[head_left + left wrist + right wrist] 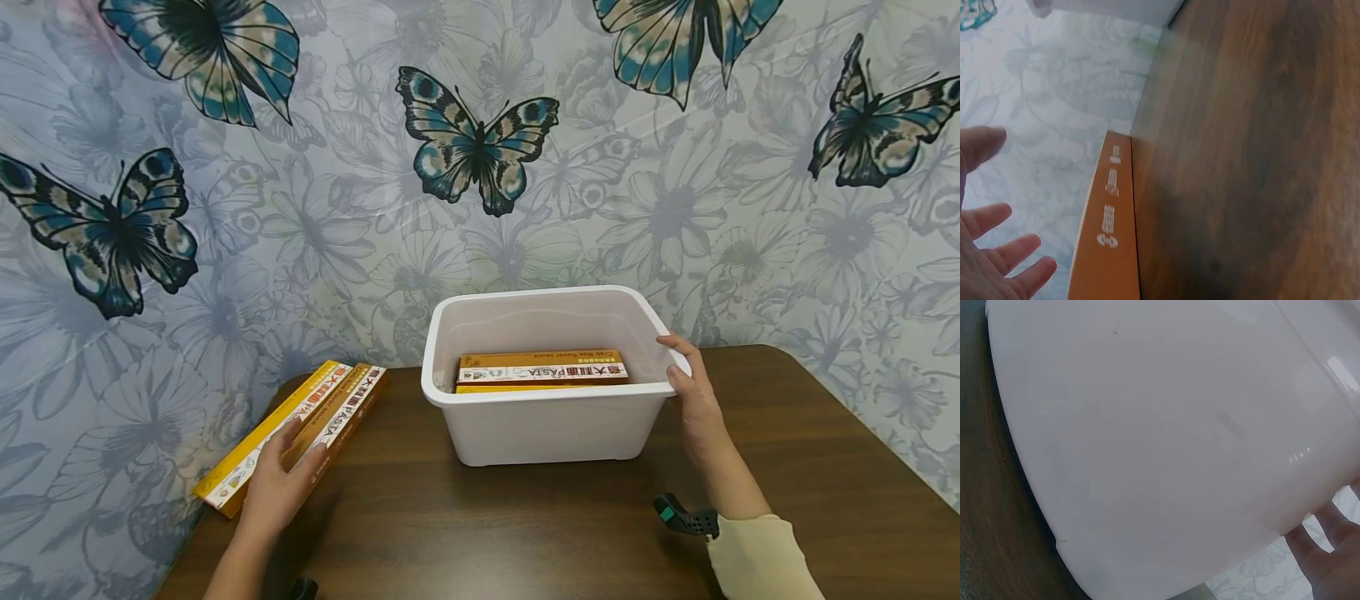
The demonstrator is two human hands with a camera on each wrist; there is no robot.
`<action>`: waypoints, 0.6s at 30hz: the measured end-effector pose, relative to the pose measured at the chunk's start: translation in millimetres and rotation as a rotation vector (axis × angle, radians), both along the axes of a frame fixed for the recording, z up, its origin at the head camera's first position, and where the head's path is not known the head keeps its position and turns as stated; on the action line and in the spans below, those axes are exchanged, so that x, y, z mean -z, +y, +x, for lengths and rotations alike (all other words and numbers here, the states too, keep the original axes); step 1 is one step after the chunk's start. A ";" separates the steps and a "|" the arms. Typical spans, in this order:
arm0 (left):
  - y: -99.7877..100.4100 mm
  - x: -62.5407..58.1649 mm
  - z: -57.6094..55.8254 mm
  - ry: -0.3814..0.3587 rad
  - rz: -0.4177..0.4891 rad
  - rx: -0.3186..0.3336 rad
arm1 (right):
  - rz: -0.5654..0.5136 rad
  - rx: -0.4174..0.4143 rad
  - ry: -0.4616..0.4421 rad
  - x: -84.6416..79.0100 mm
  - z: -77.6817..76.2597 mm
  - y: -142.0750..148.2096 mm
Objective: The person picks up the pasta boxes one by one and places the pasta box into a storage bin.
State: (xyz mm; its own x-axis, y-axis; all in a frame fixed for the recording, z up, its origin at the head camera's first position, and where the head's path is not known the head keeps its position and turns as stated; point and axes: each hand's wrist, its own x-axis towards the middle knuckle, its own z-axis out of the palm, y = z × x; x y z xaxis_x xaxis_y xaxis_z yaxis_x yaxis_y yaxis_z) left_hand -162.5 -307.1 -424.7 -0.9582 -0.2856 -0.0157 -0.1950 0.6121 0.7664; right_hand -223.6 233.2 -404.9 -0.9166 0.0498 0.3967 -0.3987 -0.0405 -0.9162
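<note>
Brown pasta box (343, 415) lies beside yellow box (262, 432) on surface (525, 533) | long axis: near-left to far-right | left hand (277, 487) is nearer, above them, fingers spread; contact I cannot tell | right hand (697, 396) pinches rim of white bin (547, 429), rightward

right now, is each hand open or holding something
Left hand: open, at the two pasta boxes.
Right hand: holding the white bin's rim.

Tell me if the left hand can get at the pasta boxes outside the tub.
Probably yes: the left hand is over the boxes, fingers spread, with nothing visible in between.
</note>
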 end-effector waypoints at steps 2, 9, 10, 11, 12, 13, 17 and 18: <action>-3.0 2.4 0.4 -0.015 -0.018 -0.030 | -0.003 0.001 0.001 -0.1 0.2 -0.1; -14.0 9.4 5.0 -0.001 -0.038 -0.061 | 0.001 0.009 -0.004 -0.2 0.6 -0.2; -15.4 10.4 6.1 0.003 -0.034 -0.056 | 0.001 0.009 -0.003 -0.4 0.7 -0.3; -16.6 11.5 7.3 0.012 -0.035 -0.054 | 0.000 0.009 -0.002 -0.4 0.7 -0.3; -17.7 12.6 8.4 0.018 -0.039 -0.054 | 0.000 0.008 0.000 -0.4 0.7 -0.3; -18.7 13.8 9.4 0.027 -0.045 -0.056 | 0.001 0.006 0.002 -0.5 0.7 -0.4; -21.4 19.1 13.3 0.040 -0.061 -0.083 | -0.005 -0.001 0.006 -0.7 0.7 -1.1; -22.0 20.5 14.3 0.036 -0.062 -0.088 | -0.006 -0.002 0.005 -0.8 0.5 -1.2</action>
